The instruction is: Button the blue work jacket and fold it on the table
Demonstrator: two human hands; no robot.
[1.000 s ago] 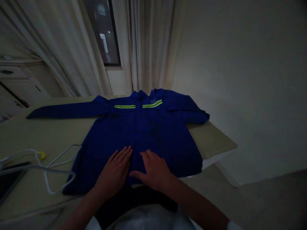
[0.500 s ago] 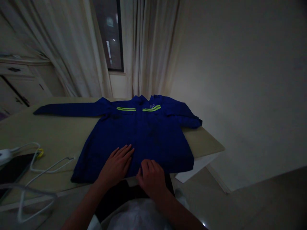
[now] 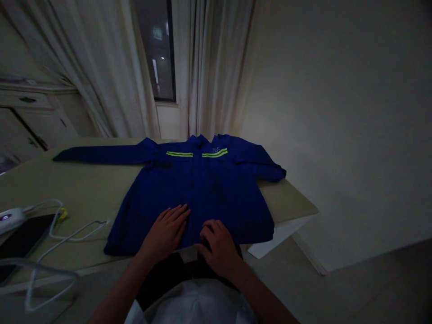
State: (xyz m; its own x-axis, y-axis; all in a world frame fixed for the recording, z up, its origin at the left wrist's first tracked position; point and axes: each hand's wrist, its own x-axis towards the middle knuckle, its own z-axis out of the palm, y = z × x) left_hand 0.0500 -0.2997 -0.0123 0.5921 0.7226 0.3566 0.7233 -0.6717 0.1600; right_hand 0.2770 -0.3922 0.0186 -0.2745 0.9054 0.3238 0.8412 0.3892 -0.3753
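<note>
A dark blue jacket [image 3: 205,184] with yellow-green reflective stripes lies spread front-up on a beige table [image 3: 81,189], its left sleeve stretched out to the left and its right sleeve folded near the table's right edge. My left hand [image 3: 164,235] rests flat on the jacket's lower hem, fingers stretched out. My right hand [image 3: 218,249] is beside it at the hem's near edge, its fingers curled onto the fabric.
A white clothes hanger [image 3: 40,279] and white cable [image 3: 72,231] lie at the table's left, next to a dark flat device [image 3: 20,238] and a small white device [image 3: 10,214]. Curtains [image 3: 209,67] and a window are behind the table; a white wall is to the right.
My right hand has drawn back from lying flat on the jacket to the hem edge, with its fingers curling. The view has shifted slightly; my left hand has stayed flat.
</note>
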